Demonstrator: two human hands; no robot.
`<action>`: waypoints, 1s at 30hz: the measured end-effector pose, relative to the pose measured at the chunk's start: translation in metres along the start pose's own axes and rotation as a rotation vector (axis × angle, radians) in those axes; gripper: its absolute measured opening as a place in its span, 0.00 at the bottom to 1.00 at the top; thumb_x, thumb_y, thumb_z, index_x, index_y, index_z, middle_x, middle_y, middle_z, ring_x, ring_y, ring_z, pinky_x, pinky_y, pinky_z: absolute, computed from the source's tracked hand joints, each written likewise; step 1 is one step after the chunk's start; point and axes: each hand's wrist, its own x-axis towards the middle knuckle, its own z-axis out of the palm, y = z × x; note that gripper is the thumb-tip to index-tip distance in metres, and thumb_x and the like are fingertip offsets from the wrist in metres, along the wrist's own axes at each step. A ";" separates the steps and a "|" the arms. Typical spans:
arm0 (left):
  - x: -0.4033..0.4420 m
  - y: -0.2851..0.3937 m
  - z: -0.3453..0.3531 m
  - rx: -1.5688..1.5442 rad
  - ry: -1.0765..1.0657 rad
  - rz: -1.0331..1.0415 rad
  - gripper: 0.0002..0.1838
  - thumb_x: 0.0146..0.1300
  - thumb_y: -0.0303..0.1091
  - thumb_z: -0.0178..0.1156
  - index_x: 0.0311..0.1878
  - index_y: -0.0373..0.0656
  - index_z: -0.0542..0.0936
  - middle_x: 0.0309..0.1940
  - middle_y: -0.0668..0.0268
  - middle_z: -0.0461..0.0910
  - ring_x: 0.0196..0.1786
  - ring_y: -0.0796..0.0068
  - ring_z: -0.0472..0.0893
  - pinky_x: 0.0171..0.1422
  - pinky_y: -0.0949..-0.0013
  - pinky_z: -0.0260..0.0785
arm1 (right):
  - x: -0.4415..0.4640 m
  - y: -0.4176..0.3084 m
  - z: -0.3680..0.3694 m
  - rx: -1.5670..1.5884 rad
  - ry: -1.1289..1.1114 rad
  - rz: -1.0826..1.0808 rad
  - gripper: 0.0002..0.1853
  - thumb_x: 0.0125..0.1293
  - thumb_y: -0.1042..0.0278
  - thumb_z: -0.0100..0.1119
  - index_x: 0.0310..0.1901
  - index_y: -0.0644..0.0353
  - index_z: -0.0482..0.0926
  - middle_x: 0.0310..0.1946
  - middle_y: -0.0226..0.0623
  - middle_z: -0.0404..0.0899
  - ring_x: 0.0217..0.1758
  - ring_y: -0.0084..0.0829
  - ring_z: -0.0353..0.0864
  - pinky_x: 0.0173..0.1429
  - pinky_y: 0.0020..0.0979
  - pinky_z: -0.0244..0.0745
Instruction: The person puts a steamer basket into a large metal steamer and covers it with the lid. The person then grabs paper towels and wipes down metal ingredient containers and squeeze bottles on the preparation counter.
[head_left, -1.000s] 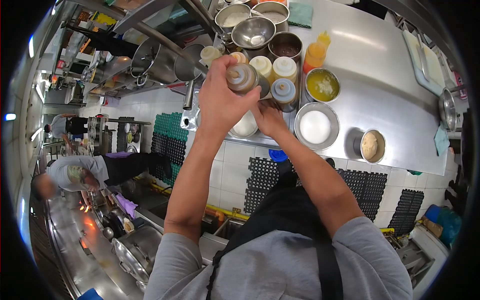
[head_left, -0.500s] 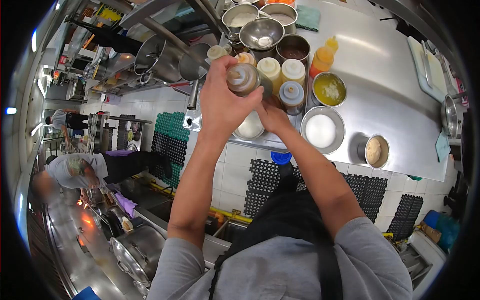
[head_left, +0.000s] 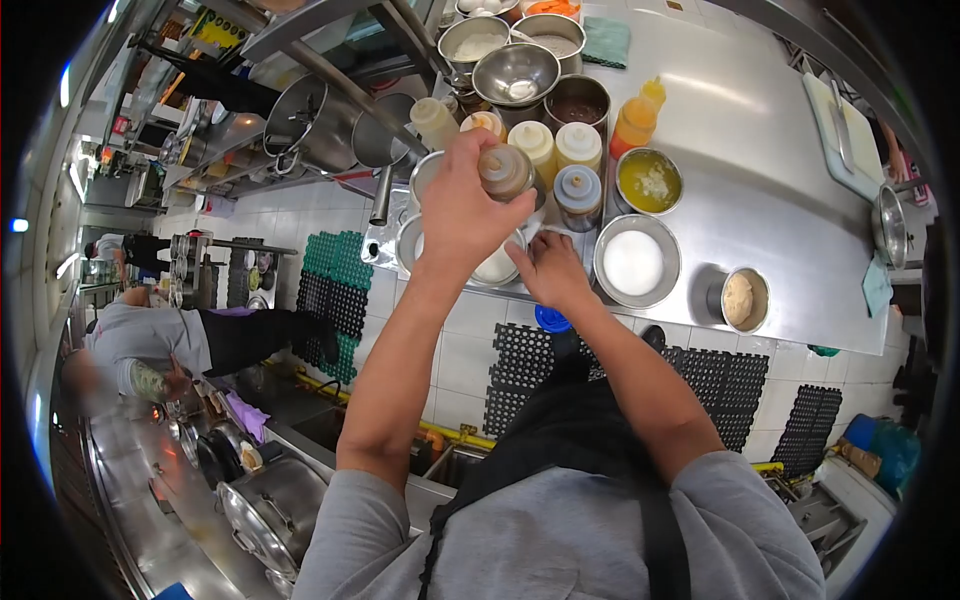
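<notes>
My left hand [head_left: 462, 205] is wrapped round a squeeze bottle [head_left: 506, 170] with brown contents, held among the other bottles. My right hand [head_left: 556, 270] is apart from that bottle, low beside a round container of white contents [head_left: 497, 268]. Its thumb and fingers are apart with nothing visible between them; whether they touch the container's rim I cannot tell. Close by stand two pale-yellow squeeze bottles [head_left: 578, 146] and a dark one with a bluish-grey cap [head_left: 578, 192]. A further pale bottle [head_left: 433, 122] is left of my left hand.
Right of my hands are a bowl of white contents [head_left: 634, 262], a bowl of yellow liquid [head_left: 650, 182], orange bottles [head_left: 634, 122] and a dough-filled container [head_left: 740, 300]. Metal bowls [head_left: 517, 72] stand at the back. A knife lies on a cutting board [head_left: 838, 135]. A co-worker [head_left: 160, 340] is at the stove.
My right hand has drawn away from the brown bottle, down beside the white-filled container. My left hand has shifted slightly right with the bottle. The co-worker has changed posture.
</notes>
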 end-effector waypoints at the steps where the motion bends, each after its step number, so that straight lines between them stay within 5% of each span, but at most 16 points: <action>1: -0.002 -0.002 0.004 0.009 -0.014 0.011 0.36 0.47 0.39 0.77 0.61 0.43 0.73 0.54 0.57 0.82 0.53 0.53 0.85 0.55 0.55 0.79 | -0.010 0.002 0.001 -0.003 0.025 -0.015 0.47 0.78 0.30 0.39 0.59 0.80 0.80 0.64 0.63 0.75 0.68 0.59 0.69 0.78 0.49 0.62; 8: -0.011 -0.014 0.033 0.050 -0.158 -0.057 0.37 0.48 0.39 0.77 0.61 0.45 0.72 0.55 0.58 0.82 0.55 0.51 0.84 0.56 0.52 0.78 | -0.056 0.005 0.008 -0.148 0.077 -0.077 0.41 0.78 0.40 0.46 0.65 0.82 0.73 0.71 0.63 0.68 0.73 0.61 0.66 0.80 0.52 0.58; 11: -0.012 -0.027 0.046 0.112 -0.166 -0.017 0.36 0.50 0.39 0.77 0.62 0.46 0.72 0.56 0.56 0.82 0.56 0.50 0.84 0.56 0.52 0.78 | -0.029 0.019 0.022 -0.176 0.226 -0.219 0.37 0.78 0.48 0.46 0.70 0.80 0.68 0.74 0.63 0.64 0.79 0.60 0.60 0.82 0.53 0.55; 14: -0.012 -0.031 0.053 0.160 -0.244 -0.062 0.37 0.51 0.39 0.77 0.63 0.46 0.72 0.56 0.55 0.82 0.57 0.49 0.84 0.56 0.51 0.78 | -0.010 0.029 0.025 -0.242 0.148 -0.171 0.35 0.76 0.54 0.48 0.72 0.78 0.67 0.77 0.62 0.62 0.82 0.59 0.55 0.84 0.53 0.52; 24: -0.009 -0.007 0.034 0.213 -0.128 -0.028 0.45 0.51 0.45 0.80 0.71 0.47 0.70 0.58 0.52 0.82 0.59 0.51 0.84 0.57 0.50 0.78 | -0.080 0.030 0.019 -0.199 0.002 -0.214 0.21 0.62 0.68 0.62 0.56 0.69 0.82 0.57 0.48 0.80 0.64 0.49 0.75 0.68 0.46 0.74; 25: -0.006 0.001 0.033 0.197 -0.136 -0.006 0.46 0.50 0.46 0.81 0.71 0.47 0.70 0.58 0.52 0.82 0.59 0.51 0.84 0.58 0.50 0.78 | -0.077 0.027 0.016 -0.199 0.028 -0.241 0.15 0.60 0.73 0.62 0.49 0.66 0.84 0.50 0.49 0.83 0.58 0.51 0.81 0.63 0.47 0.77; 30: 0.007 0.031 0.053 0.273 -0.342 0.065 0.47 0.49 0.50 0.81 0.71 0.45 0.70 0.57 0.51 0.83 0.57 0.50 0.85 0.59 0.51 0.79 | -0.076 0.003 0.003 0.225 -0.056 -0.132 0.14 0.59 0.76 0.58 0.46 0.65 0.85 0.44 0.56 0.84 0.50 0.58 0.84 0.59 0.50 0.79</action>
